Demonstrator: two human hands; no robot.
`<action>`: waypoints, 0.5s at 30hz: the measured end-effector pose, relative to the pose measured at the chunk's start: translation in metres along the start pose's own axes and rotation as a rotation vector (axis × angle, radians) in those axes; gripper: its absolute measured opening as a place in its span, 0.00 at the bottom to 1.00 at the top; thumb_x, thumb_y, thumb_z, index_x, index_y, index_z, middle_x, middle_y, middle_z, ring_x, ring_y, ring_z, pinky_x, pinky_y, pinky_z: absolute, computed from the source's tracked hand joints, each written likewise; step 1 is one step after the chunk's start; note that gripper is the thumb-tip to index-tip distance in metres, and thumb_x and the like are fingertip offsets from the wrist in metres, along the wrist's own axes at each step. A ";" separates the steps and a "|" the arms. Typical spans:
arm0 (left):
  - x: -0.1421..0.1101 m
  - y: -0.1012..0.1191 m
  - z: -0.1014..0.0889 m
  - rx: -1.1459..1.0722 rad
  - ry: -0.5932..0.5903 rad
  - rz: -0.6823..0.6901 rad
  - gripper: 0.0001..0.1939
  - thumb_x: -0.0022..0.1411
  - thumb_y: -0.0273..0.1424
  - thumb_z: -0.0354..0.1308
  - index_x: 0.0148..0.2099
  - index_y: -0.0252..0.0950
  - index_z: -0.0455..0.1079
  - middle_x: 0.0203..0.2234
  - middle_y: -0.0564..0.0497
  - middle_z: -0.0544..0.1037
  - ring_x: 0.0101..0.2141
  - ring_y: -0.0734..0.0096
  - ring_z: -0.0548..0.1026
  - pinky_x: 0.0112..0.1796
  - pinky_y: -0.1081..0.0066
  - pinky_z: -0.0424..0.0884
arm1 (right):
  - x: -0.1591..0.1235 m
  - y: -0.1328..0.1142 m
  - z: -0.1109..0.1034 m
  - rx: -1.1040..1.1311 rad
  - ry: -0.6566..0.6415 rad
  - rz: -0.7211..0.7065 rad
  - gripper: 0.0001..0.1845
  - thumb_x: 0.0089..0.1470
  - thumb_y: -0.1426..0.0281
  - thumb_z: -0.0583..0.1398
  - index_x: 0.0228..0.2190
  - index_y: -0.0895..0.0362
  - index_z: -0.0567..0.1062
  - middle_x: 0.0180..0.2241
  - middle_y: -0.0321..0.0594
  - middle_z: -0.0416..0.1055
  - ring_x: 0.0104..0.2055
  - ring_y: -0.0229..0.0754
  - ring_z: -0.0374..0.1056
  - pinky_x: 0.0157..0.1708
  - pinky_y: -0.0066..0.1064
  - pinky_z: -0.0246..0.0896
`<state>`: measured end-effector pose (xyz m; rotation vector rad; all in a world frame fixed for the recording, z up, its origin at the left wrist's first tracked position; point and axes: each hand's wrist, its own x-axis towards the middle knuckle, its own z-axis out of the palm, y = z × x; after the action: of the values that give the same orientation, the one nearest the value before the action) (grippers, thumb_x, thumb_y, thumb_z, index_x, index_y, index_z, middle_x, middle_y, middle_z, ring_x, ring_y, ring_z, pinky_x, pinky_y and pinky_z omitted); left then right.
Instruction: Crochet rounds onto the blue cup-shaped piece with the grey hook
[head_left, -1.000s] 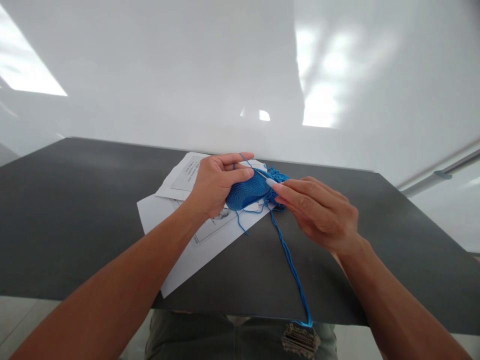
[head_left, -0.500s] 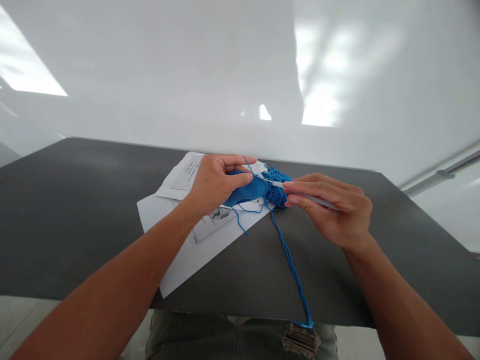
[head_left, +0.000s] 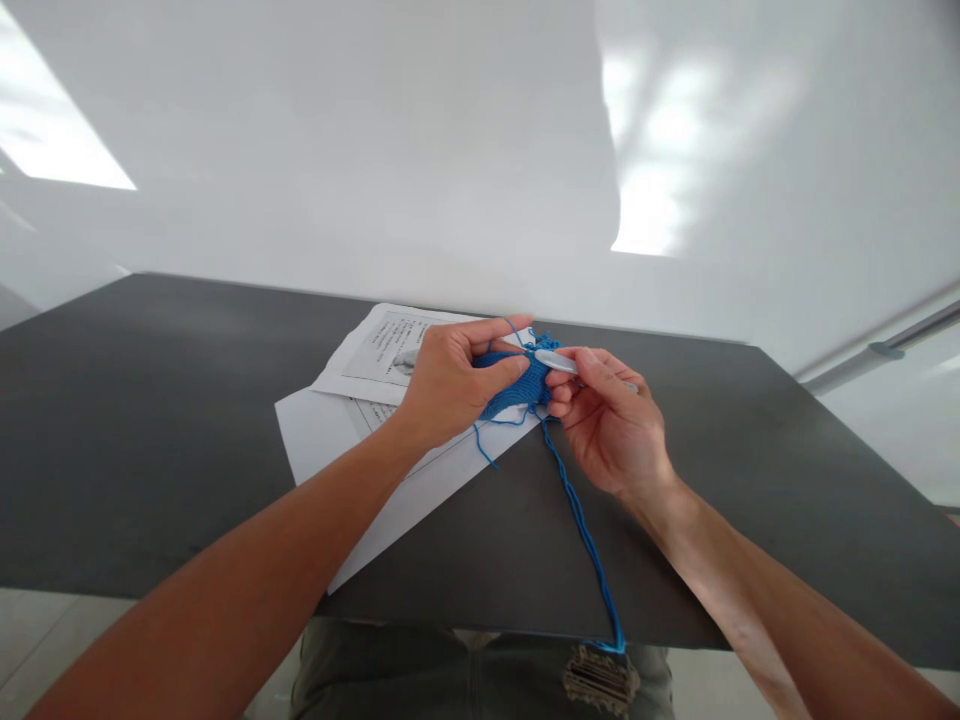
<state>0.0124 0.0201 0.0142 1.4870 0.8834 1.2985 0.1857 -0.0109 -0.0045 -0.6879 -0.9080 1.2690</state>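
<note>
My left hand (head_left: 450, 385) pinches a blue crocheted piece (head_left: 517, 385) between thumb and fingers, with a strand of blue yarn looped over the forefinger. My right hand (head_left: 611, 425) is closed on a pale grey crochet hook (head_left: 556, 361), its tip at the top edge of the piece. Both hands hover just above the dark table (head_left: 150, 420). A blue yarn strand (head_left: 581, 520) runs from the work down across the table and over its near edge.
Two white printed sheets (head_left: 352, 420) lie on the table under and left of my hands. The table's near edge is close to my lap. A white wall stands behind, and a grey rail (head_left: 877, 352) runs at the right.
My right hand has turned palm-up and come closer to the left one, bringing the hook against the piece. The left hand shifted slightly right, and the piece is more bunched in its fingers.
</note>
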 end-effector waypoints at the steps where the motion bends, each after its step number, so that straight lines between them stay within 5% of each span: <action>1: -0.001 -0.001 0.001 -0.002 0.009 0.001 0.26 0.54 0.29 0.71 0.57 0.33 0.82 0.29 0.52 0.84 0.29 0.72 0.76 0.34 0.70 0.73 | -0.001 0.002 0.002 -0.041 0.007 -0.056 0.15 0.49 0.59 0.76 0.34 0.57 0.85 0.26 0.37 0.79 0.23 0.32 0.72 0.24 0.23 0.76; 6: 0.000 -0.005 0.002 -0.006 0.034 0.009 0.28 0.55 0.29 0.70 0.60 0.32 0.80 0.31 0.52 0.85 0.32 0.70 0.79 0.39 0.68 0.75 | -0.007 0.003 0.006 -0.317 0.038 -0.305 0.10 0.57 0.62 0.72 0.38 0.55 0.86 0.32 0.37 0.77 0.26 0.35 0.74 0.25 0.29 0.78; 15: -0.003 0.002 0.004 0.182 0.118 0.107 0.26 0.57 0.26 0.66 0.59 0.37 0.81 0.29 0.54 0.84 0.32 0.70 0.78 0.40 0.67 0.76 | -0.008 0.004 0.005 -0.294 -0.048 -0.214 0.14 0.59 0.58 0.71 0.38 0.56 0.84 0.25 0.36 0.76 0.28 0.37 0.75 0.32 0.34 0.83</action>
<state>0.0152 0.0158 0.0149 1.6305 1.0338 1.4275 0.1787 -0.0181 -0.0069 -0.7690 -1.1897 0.9755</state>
